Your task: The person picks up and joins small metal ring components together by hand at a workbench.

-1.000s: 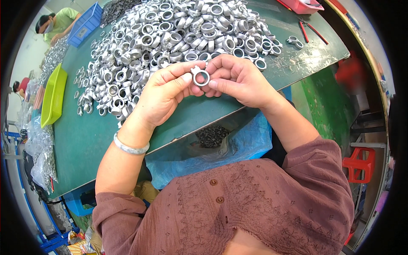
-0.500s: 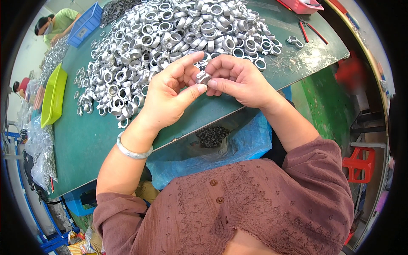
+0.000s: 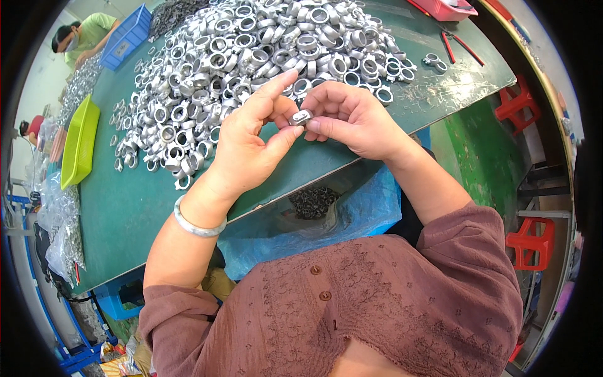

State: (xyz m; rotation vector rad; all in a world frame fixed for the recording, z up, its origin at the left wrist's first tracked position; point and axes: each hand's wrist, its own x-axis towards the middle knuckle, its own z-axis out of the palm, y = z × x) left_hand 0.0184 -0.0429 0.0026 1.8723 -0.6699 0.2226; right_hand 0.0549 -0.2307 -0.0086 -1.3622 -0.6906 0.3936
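Metal ring (image 3: 302,117), small and silver, sits pinched between both hands above the near edge of the green table (image 3: 125,207), just in front of the big heap of like rings (image 3: 251,56).

Head view:
- Left hand (image 3: 248,147): thumb and middle fingers closed on the ring's left side; index finger stretched out straight toward the heap, not touching the part.
- Right hand (image 3: 352,116): thumb and forefinger tips closed on the ring's right side, other fingers curled under.
- Ring is tilted, its bore partly facing up; detail inside the bore too small to tell.
- Below the table edge, a blue plastic bag (image 3: 352,213) hangs open with dark small parts (image 3: 311,202) lying in it, directly beneath the hands.
- Silver bangle (image 3: 196,223) on the left wrist.
- Red-handled pliers (image 3: 461,45) and two loose rings (image 3: 433,61) lie well apart at the far right of the table.
- Yellow-green tray (image 3: 78,144) at the far left; another person (image 3: 81,38) works beyond it beside a blue bin (image 3: 125,39).

Judgement on handling: a fingertip grip on the rim suits a part this small. Keep the pinch light enough to turn the ring, firm enough that it does not slip. Holding it over the bag seems wise: anything falling would probably land there.
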